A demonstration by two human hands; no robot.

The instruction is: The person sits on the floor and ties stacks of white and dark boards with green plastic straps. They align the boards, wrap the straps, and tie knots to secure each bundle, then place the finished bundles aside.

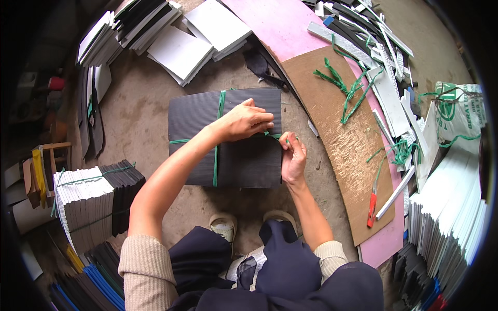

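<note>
A stack of black corrugated plastic sheets lies on the floor in front of my feet. Green string runs around it lengthwise and crosswise. My left hand is above the stack's right half, fingers closed on the string. At the stack's right edge my right hand pinches the same string between thumb and fingers. A short length of it shows between the two hands. My left forearm and hand cover the place where the strands would cross, so I cannot tell whether a knot is there.
To the right, a brown board on a pink sheet bears loose green strings and a red-handled cutter. Offcuts pile beyond. White sheets lie at the back. A tied bundle stands left, white sheets right.
</note>
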